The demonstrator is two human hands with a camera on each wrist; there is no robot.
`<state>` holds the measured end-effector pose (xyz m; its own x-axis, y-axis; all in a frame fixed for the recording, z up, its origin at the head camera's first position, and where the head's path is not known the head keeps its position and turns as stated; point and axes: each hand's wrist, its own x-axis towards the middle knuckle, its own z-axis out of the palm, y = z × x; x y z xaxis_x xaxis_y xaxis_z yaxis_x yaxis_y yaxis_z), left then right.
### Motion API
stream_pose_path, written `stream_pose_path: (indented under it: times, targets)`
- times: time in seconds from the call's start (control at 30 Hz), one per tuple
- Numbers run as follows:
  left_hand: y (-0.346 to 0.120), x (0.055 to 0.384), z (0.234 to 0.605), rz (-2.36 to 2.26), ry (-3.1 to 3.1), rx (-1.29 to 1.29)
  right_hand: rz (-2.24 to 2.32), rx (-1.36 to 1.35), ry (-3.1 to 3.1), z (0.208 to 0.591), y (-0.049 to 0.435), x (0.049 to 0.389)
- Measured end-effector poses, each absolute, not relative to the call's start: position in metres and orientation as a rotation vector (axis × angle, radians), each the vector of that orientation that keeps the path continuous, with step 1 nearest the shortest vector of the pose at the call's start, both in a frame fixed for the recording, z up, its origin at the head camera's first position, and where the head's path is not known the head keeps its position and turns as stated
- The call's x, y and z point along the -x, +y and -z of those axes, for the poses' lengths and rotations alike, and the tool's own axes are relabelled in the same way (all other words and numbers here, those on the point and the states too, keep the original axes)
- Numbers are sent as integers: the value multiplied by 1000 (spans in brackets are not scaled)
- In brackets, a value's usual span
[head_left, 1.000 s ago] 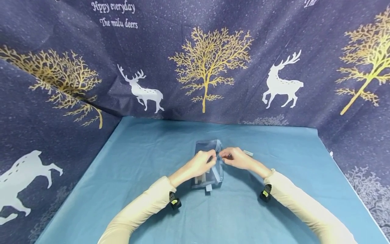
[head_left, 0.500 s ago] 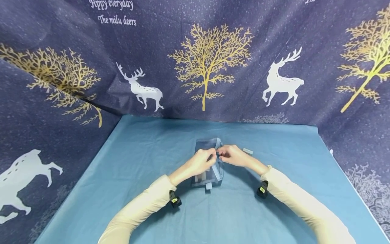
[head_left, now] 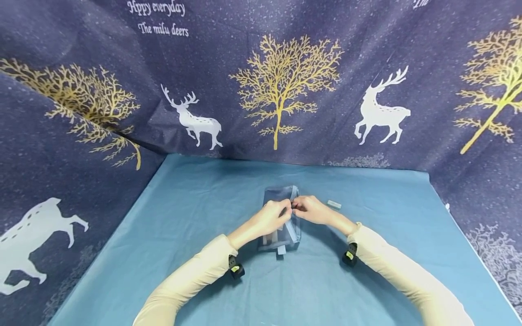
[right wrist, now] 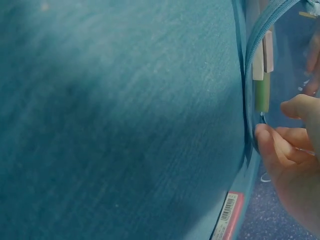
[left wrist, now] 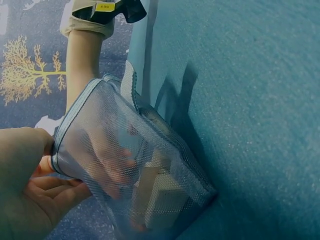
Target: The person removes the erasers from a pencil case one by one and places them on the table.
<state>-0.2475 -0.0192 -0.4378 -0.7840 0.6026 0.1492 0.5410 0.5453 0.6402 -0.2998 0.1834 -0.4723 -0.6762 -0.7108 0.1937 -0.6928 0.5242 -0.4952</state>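
1. The pouch (head_left: 272,194) lies beneath your left hand (head_left: 268,218) and just left of your right hand (head_left: 313,209). Your left thumb and finger pinch its rim; if that pinch slackens, the soft mesh probably sags and the mouth narrows between your hands.

2. Your right fingertips are at the rim, next to your left ones, with the fingers bent. I cannot tell whether they grip anything or whether some reach inside. A blind tug from there could drag the rim out of your left pinch.

3. The zip (left wrist: 74,111) runs along the rim at your left fingers. Mesh bunched under them may catch in its teeth if the slider is pulled.

4. The blocks (left wrist: 165,199) sit loose inside, below your fingers. Tilting the mouth down toward your right hand could spill them.

5. The bar (head_left: 334,204) lies on the cloth (head_left: 204,203) just beyond your right wrist, apart from the pouch. A wide sweep of that arm could knock it away.
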Motion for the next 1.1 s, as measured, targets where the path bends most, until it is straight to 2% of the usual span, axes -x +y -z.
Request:
stream_pose_path:
  times: [0.6,1.1]
  targets:
    - [-19,244,433,-1001,2770,-1047,827,1142,2669,471,175,301]
    - [-19,241,429,-907,2903,-949,715,1115,2571,471,164,306]
